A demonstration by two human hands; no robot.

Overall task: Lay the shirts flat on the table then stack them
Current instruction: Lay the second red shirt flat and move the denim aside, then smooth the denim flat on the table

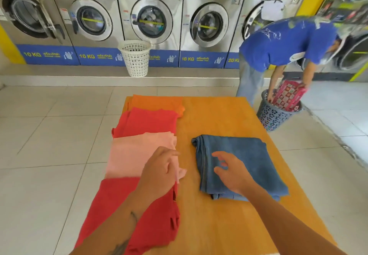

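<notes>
On the orange table (219,115) a row of shirts lies along the left edge: an orange shirt (157,103) farthest, then a red shirt (147,122), a pink shirt (131,155) and a nearer red shirt (119,205). A folded blue shirt (249,155) lies flat to the right of them. My left hand (159,173) rests on the pink shirt's right edge, fingers pinching a fold of its cloth. My right hand (231,173) hovers over the blue shirt's left half, fingers spread, holding nothing.
A person in a blue shirt (284,41) bends over a dark laundry basket (272,117) just past the table's far right corner. A white basket (135,57) stands by the row of washing machines (151,19). Tiled floor surrounds the table.
</notes>
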